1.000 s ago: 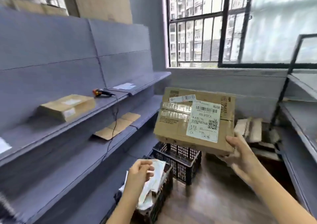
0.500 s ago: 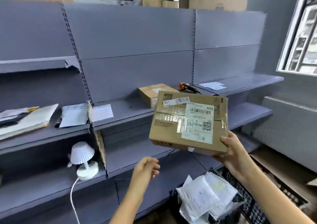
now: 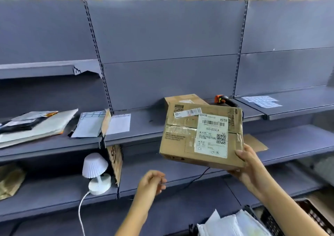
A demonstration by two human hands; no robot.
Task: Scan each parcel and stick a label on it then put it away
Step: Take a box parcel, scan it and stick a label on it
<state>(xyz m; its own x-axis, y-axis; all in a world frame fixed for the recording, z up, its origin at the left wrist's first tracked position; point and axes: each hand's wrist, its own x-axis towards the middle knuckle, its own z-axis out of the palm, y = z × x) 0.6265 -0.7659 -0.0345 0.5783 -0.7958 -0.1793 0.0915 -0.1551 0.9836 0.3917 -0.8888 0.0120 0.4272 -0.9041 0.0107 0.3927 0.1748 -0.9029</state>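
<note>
A: From the head view, where is the parcel?
B: The brown cardboard parcel (image 3: 182, 138) with a white printed label is right of centre, tilted, up in the air in front of the grey metal shelving (image 3: 162, 36). The right hand (image 3: 247, 165) grips its lower right corner, thumb on the labelled face, fingers underneath
A: And the other hand?
B: The left hand (image 3: 151, 182) hangs low at centre, below and left of the parcel and apart from it, fingers loosely curled round nothing
A: What lies behind?
B: A black-and-orange handheld scanner (image 3: 223, 99) rests on the shelf just above the parcel's top edge, near a smaller brown cardboard box (image 3: 182, 98). A sheet of small white stickers (image 3: 261, 101) lies further right. A white ribbed table lamp (image 3: 95, 172) stands lower left. White plastic mailers (image 3: 233, 225) show at the bottom right, a black mesh crate (image 3: 314, 215) just beside them
</note>
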